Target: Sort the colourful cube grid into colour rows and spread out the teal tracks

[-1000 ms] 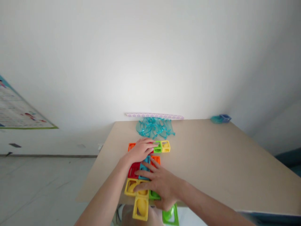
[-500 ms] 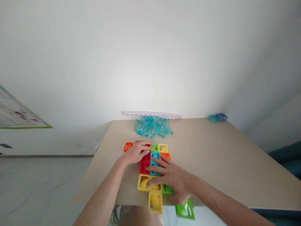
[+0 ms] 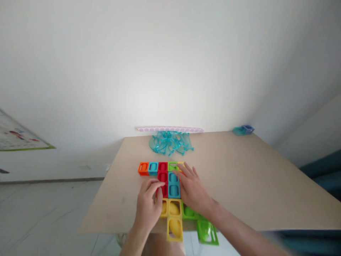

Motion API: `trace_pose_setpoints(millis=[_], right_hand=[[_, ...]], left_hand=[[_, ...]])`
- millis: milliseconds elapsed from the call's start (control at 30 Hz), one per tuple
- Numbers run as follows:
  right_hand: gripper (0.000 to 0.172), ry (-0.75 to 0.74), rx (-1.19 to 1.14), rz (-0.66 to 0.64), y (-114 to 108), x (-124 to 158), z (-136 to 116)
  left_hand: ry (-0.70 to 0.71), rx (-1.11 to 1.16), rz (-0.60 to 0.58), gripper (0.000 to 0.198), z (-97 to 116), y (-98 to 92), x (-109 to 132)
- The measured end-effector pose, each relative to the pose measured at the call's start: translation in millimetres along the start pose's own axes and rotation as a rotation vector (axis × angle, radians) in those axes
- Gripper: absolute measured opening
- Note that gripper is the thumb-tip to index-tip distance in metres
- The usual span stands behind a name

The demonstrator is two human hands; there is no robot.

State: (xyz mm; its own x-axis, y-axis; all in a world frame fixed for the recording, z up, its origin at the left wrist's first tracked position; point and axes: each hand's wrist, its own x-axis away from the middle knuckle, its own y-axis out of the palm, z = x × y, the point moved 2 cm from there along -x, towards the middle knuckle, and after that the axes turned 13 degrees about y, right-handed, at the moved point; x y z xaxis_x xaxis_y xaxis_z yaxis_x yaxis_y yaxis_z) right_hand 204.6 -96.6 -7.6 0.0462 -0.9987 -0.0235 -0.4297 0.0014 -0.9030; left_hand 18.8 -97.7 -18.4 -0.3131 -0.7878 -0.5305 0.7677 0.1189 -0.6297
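Observation:
Colourful square plastic pieces with raised frames lie joined flat in a pattern on the table. My left hand [image 3: 149,201] is at the left side, its fingers bent and its thumb and index finger apart over the red pieces [image 3: 163,176]. My right hand [image 3: 195,190] lies with fingers spread across the right side, beside the blue pieces [image 3: 174,191], partly covering a yellow and an orange piece. A green piece [image 3: 173,166] shows by its fingertips. Yellow pieces [image 3: 174,227] and a green piece [image 3: 207,233] stick out past the front edge.
Behind the pieces lies a heap of clear turquoise plastic parts [image 3: 170,143]. A lilac patterned strip [image 3: 170,129] runs along the wall. A small blue container [image 3: 247,129] stands at the table's [image 3: 239,185] back right corner. A poster [image 3: 21,135] hangs at left.
My left hand has moved back toward me from the top row to the red pieces, uncovering a blue piece. My right hand has shifted forward and right, uncovering blue and yellow pieces.

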Motion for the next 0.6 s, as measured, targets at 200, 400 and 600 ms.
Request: trace_pose_setpoints(millis=[200,400,600], right_hand=[[0.047,-0.103,0.108,-0.028,16.0,-3.0,-16.4],[0.047,-0.161,0.127,-0.026,15.0,-7.1,-13.7],[0.047,-0.128,0.151,-0.043,15.4,-6.9,-15.2]], left_hand=[[0.026,-0.09,-0.109,0.029,19.1,9.5,33.0],[0.079,-0.178,-0.245,0.03,31.7,10.3,28.7],[0.07,-0.099,-0.196,0.033,21.5,1.7,31.7]])
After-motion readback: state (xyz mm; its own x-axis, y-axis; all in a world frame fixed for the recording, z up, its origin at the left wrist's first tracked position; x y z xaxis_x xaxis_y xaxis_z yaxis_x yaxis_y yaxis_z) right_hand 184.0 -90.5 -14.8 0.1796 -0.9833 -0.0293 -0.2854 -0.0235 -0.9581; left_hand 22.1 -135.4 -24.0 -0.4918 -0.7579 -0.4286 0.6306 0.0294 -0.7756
